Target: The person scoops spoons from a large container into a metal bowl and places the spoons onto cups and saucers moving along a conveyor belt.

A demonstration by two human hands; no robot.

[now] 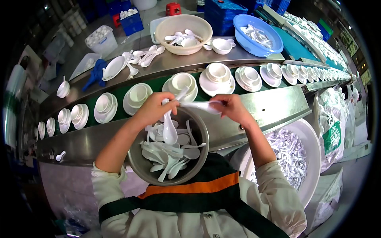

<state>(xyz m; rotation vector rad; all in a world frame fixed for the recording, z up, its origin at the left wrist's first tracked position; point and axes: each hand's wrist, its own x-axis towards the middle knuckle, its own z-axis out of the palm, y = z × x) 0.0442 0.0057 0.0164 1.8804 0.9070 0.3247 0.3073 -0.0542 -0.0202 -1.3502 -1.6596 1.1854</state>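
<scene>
My left hand (155,108) is closed on a white soup spoon (170,133), whose bowl hangs down over a steel bowl (203,135). A second white spoon (198,105) lies crosswise between my hands. Its narrow end meets the left fingers, and my right hand (232,108) pinches its wide end. Beneath the hands, the steel bowl holds a heap of loose white spoons (168,154). Just beyond the hands, stacked white bowls and plates (181,83) stand on a green conveyor belt (158,85).
A white tub (315,158) of wrapped spoons stands at my right. Behind the belt, a beige basin (162,29) and a blue basin (240,23) hold more tableware. Loose spoons (149,55) and a blue cloth (95,74) lie on the steel ledge.
</scene>
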